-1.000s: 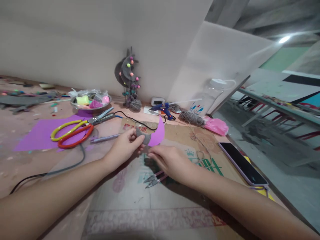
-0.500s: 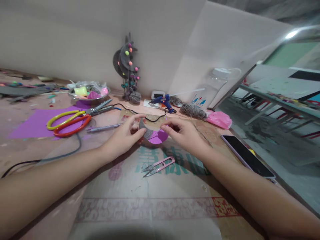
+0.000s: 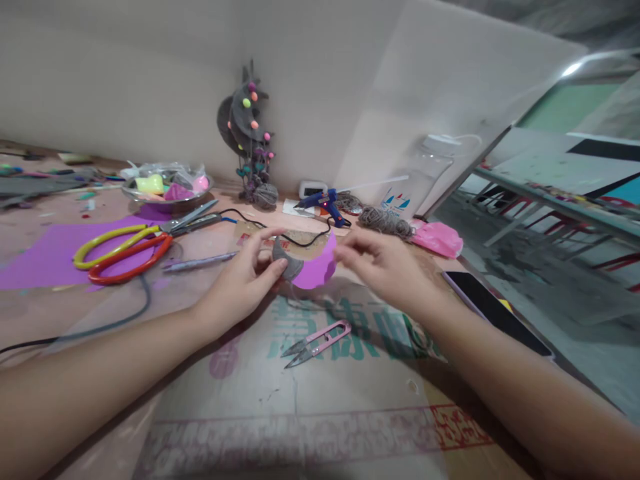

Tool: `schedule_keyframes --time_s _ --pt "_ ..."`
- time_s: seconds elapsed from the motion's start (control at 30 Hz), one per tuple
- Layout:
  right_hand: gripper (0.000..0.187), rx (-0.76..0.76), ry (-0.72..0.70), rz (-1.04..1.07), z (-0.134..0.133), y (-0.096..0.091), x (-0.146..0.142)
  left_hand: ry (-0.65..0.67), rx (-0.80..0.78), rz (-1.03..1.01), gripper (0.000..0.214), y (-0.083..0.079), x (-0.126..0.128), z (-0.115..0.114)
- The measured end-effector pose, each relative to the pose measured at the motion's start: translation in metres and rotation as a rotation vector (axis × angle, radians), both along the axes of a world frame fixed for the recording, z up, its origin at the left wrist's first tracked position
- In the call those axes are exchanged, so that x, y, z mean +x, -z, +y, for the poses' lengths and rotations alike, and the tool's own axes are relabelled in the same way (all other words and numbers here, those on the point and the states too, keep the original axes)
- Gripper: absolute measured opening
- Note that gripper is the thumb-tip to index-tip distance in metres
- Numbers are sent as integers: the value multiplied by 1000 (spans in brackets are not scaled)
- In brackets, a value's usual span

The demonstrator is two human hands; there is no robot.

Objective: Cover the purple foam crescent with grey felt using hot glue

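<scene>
My left hand (image 3: 257,267) pinches a crescent moon of felt between thumb and fingers. Its grey part (image 3: 287,261) lies under my left thumb, and its bright purple part (image 3: 316,268) curves up to the right. My right hand (image 3: 373,261) is closed, with its fingertips bunched at the purple edge. Whether they grip that edge or something thin beside it, I cannot tell. Below the hands, pink thread snips (image 3: 317,343) lie on a printed cardboard sheet (image 3: 235,413), blades pointing left.
Large scissors (image 3: 123,253) rest on purple felt (image 3: 35,247) at left, beside a pen (image 3: 200,261). Behind stand a metal bowl (image 3: 167,200), a hanging moon ornament (image 3: 245,127), a blue glue gun (image 3: 325,203), grey yarn (image 3: 383,220) and a bottle (image 3: 425,173). A phone (image 3: 495,313) lies right.
The purple part, partly folded and narrow before, now shows spread out in a full curve. My right hand has shifted slightly right, and the view has tilted a little.
</scene>
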State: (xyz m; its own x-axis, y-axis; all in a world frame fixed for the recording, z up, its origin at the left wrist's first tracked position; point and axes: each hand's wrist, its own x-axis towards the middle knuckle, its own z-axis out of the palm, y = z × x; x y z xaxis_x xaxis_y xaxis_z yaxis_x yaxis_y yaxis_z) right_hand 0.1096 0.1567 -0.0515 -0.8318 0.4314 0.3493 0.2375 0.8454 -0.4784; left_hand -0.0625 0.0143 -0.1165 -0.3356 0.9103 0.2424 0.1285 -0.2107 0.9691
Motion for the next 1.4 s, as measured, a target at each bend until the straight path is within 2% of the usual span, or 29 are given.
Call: schedule_keyframes --time_s 0.1,0.17,0.3,0.43,0.57,0.77,0.87,1.0,1.07,1.27,1.33,1.4 --pt "26 -56 -112 -320 -25 4 0 -76 4 19 42 -2 -1 -1" --pt "28 -86 -145 -373 -33 11 -2 -100 7 26 44 -3 -2 0" --pt "32 -141 -149 -216 -39 33 -12 -111 21 25 45 -4 -2 0" --pt "13 -234 -95 -147 -43 48 -20 -125 7 73 33 -2 -2 0" --pt "11 -287 -81 -79 -42 52 -18 -133 -16 201 14 1 -3 -1" --pt "12 -301 -98 -28 -38 52 -16 -130 -12 292 19 5 -3 3" --pt "13 -186 -139 -27 -39 52 -13 -111 7 257 25 7 -2 5" --pt "19 228 -297 -32 -45 52 -7 -128 -12 252 30 5 -1 5" --pt "22 376 -363 -60 -49 51 -4 -121 -42 209 36 3 0 5" --pt "24 502 -411 -58 -48 45 -6 -79 -82 -9 42 -2 3 5" --pt "21 603 -575 -4 -55 43 -1 -84 -81 -23 42 -3 4 5" --pt "16 636 -749 101 -70 40 11 -88 -84 -28 41 -3 3 6"
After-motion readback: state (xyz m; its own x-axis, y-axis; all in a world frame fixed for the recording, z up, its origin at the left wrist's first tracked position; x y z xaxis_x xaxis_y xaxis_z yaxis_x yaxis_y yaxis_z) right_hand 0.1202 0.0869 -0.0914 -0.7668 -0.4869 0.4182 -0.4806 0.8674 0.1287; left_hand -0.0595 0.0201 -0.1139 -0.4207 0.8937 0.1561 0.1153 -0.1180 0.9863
